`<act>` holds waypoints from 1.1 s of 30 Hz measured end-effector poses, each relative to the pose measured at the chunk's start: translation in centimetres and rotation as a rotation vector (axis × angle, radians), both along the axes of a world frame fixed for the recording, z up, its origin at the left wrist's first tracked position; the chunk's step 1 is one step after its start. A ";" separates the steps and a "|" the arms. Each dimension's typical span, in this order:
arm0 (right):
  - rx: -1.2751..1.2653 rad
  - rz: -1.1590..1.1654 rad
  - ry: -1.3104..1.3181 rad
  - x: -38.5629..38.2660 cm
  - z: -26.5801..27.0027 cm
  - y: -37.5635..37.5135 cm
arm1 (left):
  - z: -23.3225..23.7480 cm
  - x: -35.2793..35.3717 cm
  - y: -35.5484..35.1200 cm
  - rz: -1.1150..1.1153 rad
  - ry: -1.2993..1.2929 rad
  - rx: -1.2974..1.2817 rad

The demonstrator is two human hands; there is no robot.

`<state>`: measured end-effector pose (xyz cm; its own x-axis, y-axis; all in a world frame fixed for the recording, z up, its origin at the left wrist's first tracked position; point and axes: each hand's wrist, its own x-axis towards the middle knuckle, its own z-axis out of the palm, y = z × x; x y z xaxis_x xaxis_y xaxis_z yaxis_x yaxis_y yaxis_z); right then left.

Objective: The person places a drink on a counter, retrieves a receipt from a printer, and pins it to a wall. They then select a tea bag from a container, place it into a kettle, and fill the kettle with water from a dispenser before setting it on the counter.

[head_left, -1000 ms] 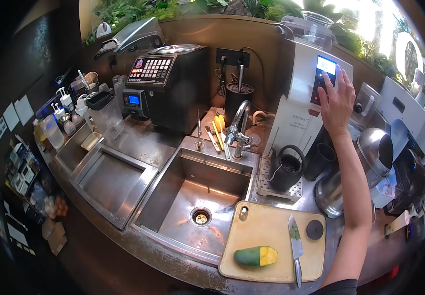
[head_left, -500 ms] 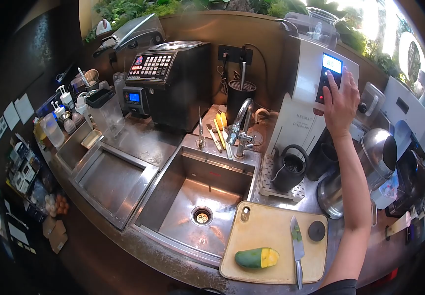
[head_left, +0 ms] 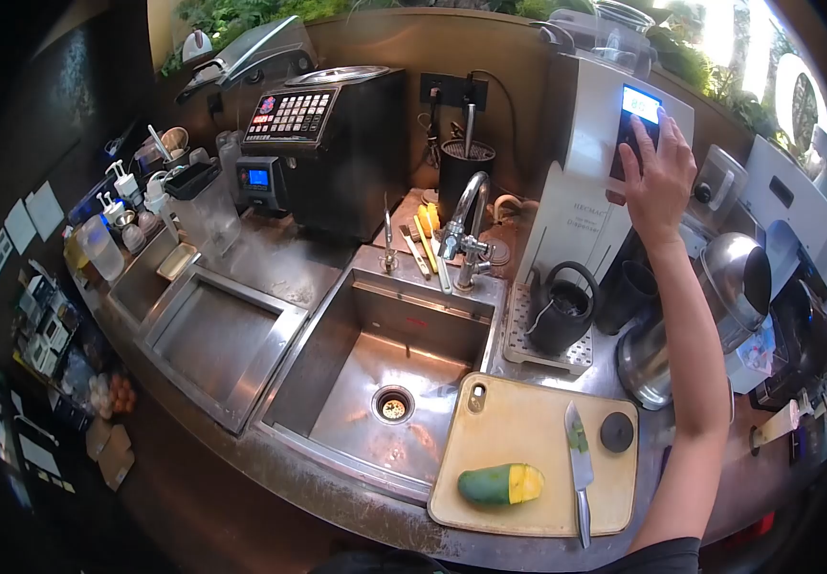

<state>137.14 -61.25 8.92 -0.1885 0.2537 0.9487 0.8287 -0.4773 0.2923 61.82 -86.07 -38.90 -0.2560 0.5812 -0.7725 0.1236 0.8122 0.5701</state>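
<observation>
My right hand (head_left: 659, 177) is raised to the control panel (head_left: 635, 129) of a white water dispenser (head_left: 585, 206), fingers stretched out over the keys below its lit display. Under the dispenser, a black kettle (head_left: 559, 316) with a looped handle stands on the drip tray (head_left: 552, 356), its top uncovered. In front lies a cutting board (head_left: 518, 430) bearing a partly peeled mango (head_left: 499, 485), a knife (head_left: 581, 469) with green peel bits on its blade, and a round black lid (head_left: 616, 432). My left hand is out of view.
Left of the board is a steel sink (head_left: 337, 383) with a faucet (head_left: 471, 225). A black machine (head_left: 337, 163) with a keypad stands behind. Steel canisters (head_left: 734, 287) stand near my right forearm. A clear pitcher (head_left: 205, 210) is at the left.
The view has shifted slightly, moving the counter up in the frame. My right hand stays at the dispenser panel, its fingers slightly moved over the keys.
</observation>
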 end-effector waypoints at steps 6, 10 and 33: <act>0.036 0.385 0.103 -3.3 -2.7 -4.0 | 0.0 -0.2 -0.5 0.002 -0.009 0.000; -0.015 0.353 0.456 -3.2 -7.9 -7.7 | 0.1 -0.6 -0.8 -0.003 -0.012 0.000; -0.423 0.169 1.113 -0.7 -26.5 -24.8 | 0.9 1.1 -1.3 -0.029 -0.039 0.020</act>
<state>136.43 -86.01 -17.53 0.6204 0.6352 0.4600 0.7689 -0.3770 -0.5164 62.88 -87.37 -38.01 -0.2085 0.6031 -0.7699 0.1239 0.7972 0.5909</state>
